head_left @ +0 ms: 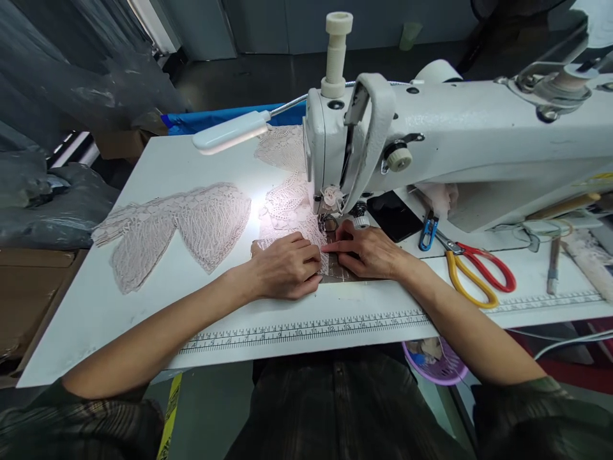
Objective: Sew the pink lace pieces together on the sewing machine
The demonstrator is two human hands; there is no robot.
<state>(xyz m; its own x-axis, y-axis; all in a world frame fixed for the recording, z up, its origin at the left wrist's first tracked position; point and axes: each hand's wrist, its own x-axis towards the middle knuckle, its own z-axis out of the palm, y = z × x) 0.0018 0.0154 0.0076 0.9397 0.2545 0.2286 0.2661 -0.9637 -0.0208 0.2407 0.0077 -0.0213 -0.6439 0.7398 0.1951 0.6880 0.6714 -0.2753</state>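
We see the left hand [290, 267] palm-down on the lace piece [286, 214], fingers curled, likely pressing it flat; whether it pinches any fabric, we can't tell. The right hand [364, 251] sits just right of the needle area, index finger reaching to the lace edge, probably lining it up; its grip is unclear to us too. The lace lies on the table [86, 313], running beside the head of the sewing machine [440, 144], front edge under the left hand. We judge the lamp [232, 133] is angled to light the stitching spot. Textures: pale pink openwork lace; layered, petal-shaped lace stack [211, 223] with wavy ribbing at left; glossy white machine casing; scissors [479, 271] with red and yellow loop handles, parked near the right forearm.
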